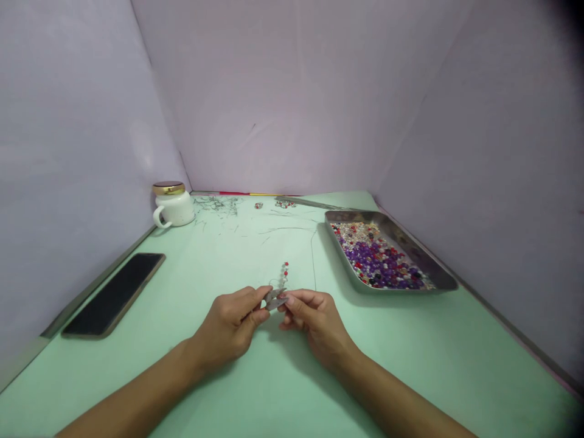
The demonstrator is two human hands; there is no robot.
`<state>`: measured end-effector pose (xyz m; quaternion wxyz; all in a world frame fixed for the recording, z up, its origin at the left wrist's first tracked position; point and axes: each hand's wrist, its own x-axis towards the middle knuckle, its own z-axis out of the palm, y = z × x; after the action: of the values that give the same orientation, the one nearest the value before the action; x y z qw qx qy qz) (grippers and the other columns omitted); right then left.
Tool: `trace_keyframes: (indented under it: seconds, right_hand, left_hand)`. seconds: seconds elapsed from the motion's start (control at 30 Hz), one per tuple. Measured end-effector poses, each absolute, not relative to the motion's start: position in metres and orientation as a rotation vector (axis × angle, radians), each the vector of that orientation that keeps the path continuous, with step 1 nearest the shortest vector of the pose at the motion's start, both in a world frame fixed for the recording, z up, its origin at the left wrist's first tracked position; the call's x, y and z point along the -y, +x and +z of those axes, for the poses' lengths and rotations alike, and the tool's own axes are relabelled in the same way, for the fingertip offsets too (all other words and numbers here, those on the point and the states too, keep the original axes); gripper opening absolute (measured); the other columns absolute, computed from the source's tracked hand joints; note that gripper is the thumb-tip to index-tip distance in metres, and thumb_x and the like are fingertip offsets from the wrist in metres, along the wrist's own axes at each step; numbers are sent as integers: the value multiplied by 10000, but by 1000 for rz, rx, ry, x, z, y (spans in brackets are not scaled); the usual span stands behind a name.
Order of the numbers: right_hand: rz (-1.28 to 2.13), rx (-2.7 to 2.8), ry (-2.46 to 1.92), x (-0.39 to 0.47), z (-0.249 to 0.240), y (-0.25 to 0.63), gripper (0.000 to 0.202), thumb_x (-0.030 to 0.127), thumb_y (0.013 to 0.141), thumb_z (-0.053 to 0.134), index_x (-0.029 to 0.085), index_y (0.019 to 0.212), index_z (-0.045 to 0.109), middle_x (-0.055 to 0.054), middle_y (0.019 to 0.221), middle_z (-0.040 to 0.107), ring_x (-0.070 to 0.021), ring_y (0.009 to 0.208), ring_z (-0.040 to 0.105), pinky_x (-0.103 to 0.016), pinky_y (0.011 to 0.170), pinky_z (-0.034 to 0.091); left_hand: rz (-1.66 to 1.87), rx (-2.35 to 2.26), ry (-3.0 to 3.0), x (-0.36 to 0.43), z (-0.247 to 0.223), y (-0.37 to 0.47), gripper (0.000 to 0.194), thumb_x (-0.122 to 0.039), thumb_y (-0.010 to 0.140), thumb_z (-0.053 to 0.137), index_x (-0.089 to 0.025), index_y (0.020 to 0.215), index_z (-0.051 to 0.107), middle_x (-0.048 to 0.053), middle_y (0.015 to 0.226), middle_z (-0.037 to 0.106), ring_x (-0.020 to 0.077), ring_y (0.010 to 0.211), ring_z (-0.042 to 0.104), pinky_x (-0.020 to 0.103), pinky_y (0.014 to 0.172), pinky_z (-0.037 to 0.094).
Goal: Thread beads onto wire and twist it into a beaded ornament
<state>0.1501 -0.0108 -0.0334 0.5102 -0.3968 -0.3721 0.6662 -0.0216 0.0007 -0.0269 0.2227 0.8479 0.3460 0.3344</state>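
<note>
Near the middle of the green table, my left hand point(237, 319) pinches a small grey metal tool point(275, 299), which looks like pliers or a cutter. Close against it on the right, my right hand point(314, 319) has its thumb and fingers closed at the lower end of a beaded wire strand. Red and clear beads point(286, 273) on that strand stand up beyond the fingertips. A thin wire loop shows beside the tool. Exactly how the tool's jaws meet the wire is too small to tell.
A metal tray point(392, 291) of purple, red, white and dark beads sits at right. At left are a phone point(116, 295) and a white lidded mug point(177, 208). Wire scraps point(216, 205), beaded pieces point(285, 204) and long wires point(314, 202) lie at the back.
</note>
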Motion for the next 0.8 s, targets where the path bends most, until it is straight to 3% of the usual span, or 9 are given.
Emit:
trace_keyframes:
  seconds: [0.8]
  right_hand:
    - [1380,1106,-1095,14,-29,148,115,242,651,613,150,666,679,-22,592,628,-117,505,541,-258,544,460]
  left_hand:
    - [862,-873,2525,3,-31,-24,364,-146,826,368,-115,1186,412,44,706,522,130,600,487,249,541,414]
